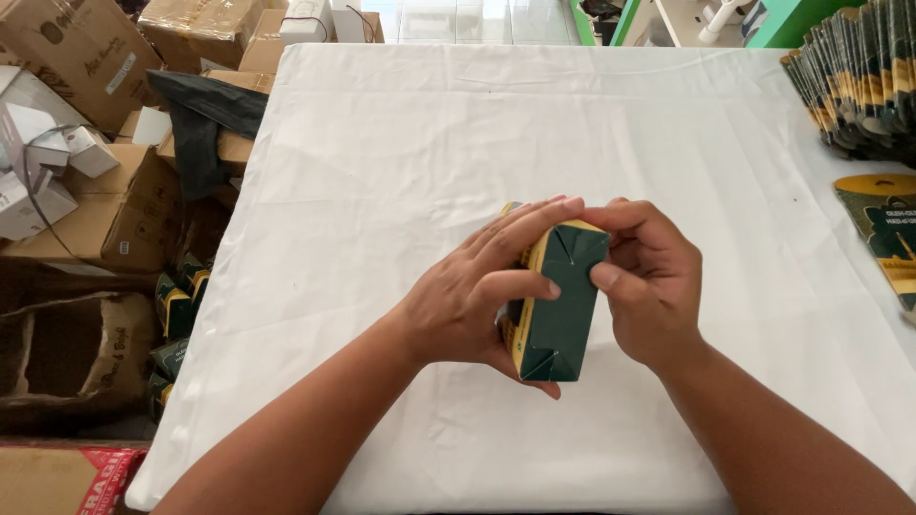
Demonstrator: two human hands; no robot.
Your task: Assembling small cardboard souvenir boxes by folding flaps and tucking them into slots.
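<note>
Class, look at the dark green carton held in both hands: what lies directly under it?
Under the dark green carton spreads the white tablecloth. The left hand and right hand grip its sides. The patch beneath the carton and hands is covered, so unseen.

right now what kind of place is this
Probably a small packing or stockroom space. Both hands, left hand and right hand, hold a dark green carton over a white-covered table, with flat unfolded cartons stacked at right and brown cardboard boxes piled at left.
</note>
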